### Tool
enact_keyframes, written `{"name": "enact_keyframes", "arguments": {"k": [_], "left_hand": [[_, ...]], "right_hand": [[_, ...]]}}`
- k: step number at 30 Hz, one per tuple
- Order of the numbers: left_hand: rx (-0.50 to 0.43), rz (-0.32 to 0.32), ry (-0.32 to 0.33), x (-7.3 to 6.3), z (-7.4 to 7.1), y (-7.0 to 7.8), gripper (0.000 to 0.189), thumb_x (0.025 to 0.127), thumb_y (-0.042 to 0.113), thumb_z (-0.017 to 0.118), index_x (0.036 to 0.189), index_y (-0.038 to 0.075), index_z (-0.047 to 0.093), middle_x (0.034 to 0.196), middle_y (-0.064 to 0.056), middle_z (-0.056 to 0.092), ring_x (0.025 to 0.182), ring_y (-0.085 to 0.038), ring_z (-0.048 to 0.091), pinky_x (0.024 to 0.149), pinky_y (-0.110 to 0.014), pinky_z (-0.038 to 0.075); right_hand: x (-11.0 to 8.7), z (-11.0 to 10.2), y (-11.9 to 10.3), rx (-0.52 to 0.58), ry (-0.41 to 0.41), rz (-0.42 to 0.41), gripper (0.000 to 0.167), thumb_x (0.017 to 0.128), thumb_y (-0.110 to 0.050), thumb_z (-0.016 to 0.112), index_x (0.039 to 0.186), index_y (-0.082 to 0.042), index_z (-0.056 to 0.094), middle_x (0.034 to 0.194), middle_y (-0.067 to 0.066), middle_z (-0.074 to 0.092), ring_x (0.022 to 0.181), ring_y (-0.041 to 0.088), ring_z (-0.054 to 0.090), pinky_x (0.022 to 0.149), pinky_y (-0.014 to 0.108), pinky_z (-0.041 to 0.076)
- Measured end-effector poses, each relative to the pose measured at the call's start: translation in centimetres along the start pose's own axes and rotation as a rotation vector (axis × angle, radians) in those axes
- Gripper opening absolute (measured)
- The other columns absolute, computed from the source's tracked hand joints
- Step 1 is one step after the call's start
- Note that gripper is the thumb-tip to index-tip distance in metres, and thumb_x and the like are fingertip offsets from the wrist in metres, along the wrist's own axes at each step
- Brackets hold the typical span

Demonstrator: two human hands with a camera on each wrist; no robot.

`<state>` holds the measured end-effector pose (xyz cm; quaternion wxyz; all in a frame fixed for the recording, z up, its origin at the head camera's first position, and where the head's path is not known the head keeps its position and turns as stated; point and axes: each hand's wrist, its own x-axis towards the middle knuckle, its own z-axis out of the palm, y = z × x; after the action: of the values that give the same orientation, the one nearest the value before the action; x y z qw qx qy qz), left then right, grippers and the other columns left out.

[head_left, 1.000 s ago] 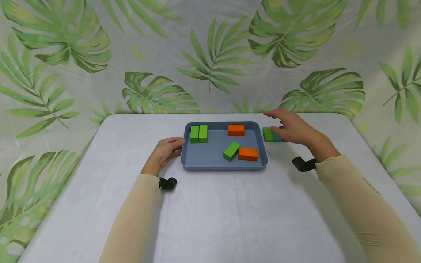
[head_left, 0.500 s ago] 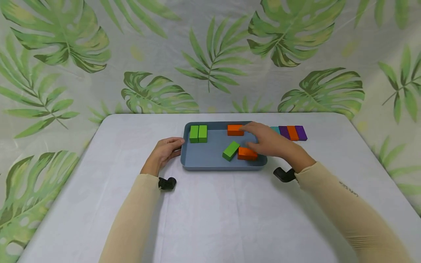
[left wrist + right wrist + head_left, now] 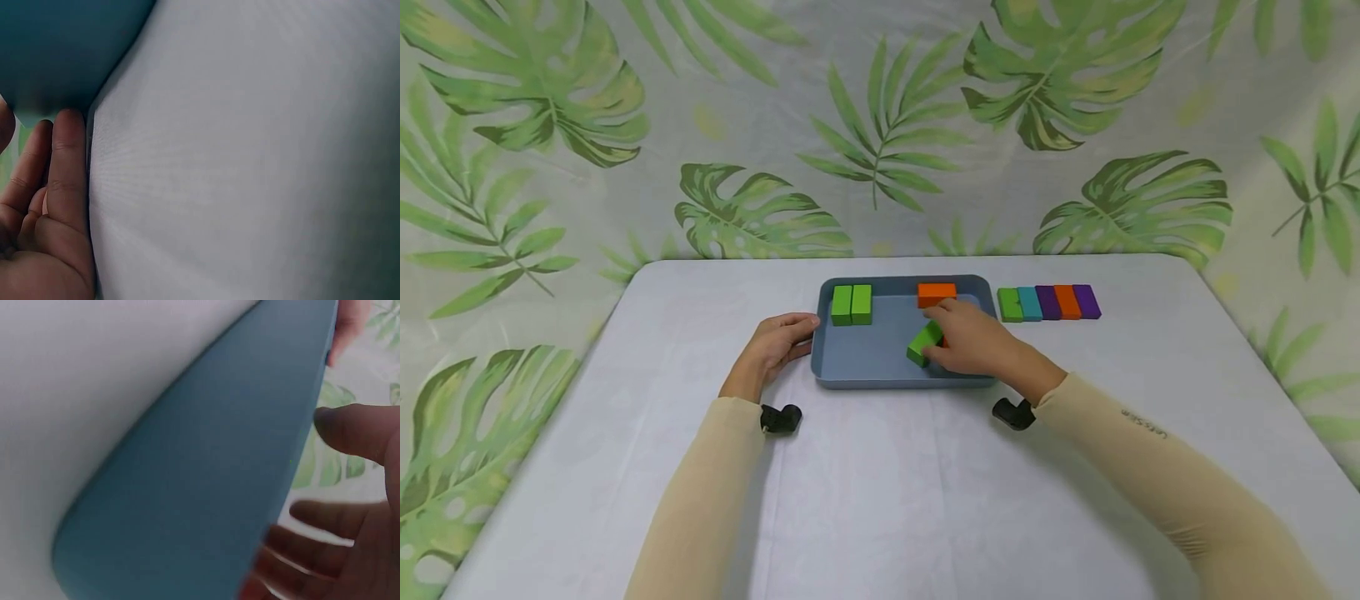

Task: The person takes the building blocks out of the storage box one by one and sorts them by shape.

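My left hand holds the left rim of the blue-grey tray, thumb on the rim; in the left wrist view its straight fingers meet the tray's outer side. Over the tray's right half, my right hand reaches around a tilted green block, thumb by its near end and forefinger by its far end. In the right wrist view thumb and fingers stand apart; the block is hidden there. An orange block lies mostly hidden under that hand. Another orange block lies at the tray's back.
Two green blocks stand side by side in the tray's back left corner. Right of the tray, a row on the white tablecloth has a green, a teal, a purple, an orange and another purple block.
My right hand has moved left from above the block row to the tilted green block in the tray, uncovering the whole row. My left hand stays on the rim.
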<state>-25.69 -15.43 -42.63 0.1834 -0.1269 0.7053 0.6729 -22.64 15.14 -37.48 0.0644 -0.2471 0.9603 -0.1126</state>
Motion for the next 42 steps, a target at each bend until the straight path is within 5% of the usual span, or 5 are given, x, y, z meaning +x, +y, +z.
{"name": "enact_keyframes", "arguments": {"k": [10,19,33,42], "left_hand": [[-0.004,0.009,-0.008,-0.2,0.0,0.0,0.045,0.101,0.021,0.058,0.142,0.003,0.052,0.148,-0.014,0.051,0.134,-0.020,0.050,0.114,-0.034,0.047],[0.004,0.003,-0.002,-0.2,-0.1,0.1,0.045,0.101,0.021,0.059,0.142,0.004,0.052,0.147,-0.013,0.051,0.132,-0.018,0.052,0.112,-0.031,0.049],[-0.005,-0.002,-0.001,-0.1,-0.2,0.1,0.044,0.101,0.021,0.060,0.141,0.005,0.053,0.146,-0.012,0.052,0.132,-0.018,0.052,0.112,-0.033,0.049],[0.003,0.017,-0.009,-0.3,0.0,0.0,0.044,0.102,0.020,0.058,0.142,0.003,0.052,0.147,-0.014,0.051,0.133,-0.019,0.051,0.108,-0.030,0.051]], "right_hand": [[0.4,1.2,-0.3,0.002,-0.026,0.125,0.077,0.084,-0.049,0.074,0.139,0.000,0.050,0.120,0.016,0.061,0.098,0.027,0.057,0.080,0.037,0.056],[0.6,1.9,-0.3,0.047,0.000,0.102,0.077,0.086,-0.034,0.076,0.146,0.001,0.043,0.137,0.019,0.057,0.106,0.029,0.056,0.091,0.041,0.054],[0.7,2.2,0.5,0.075,-0.012,0.030,0.076,0.084,-0.027,0.080,0.148,-0.003,0.044,0.146,0.023,0.050,0.130,0.040,0.051,0.110,0.053,0.047],[0.5,1.4,0.7,0.125,0.004,-0.012,0.078,0.084,-0.025,0.080,0.149,-0.004,0.042,0.148,0.019,0.050,0.131,0.036,0.050,0.113,0.053,0.044]]}}
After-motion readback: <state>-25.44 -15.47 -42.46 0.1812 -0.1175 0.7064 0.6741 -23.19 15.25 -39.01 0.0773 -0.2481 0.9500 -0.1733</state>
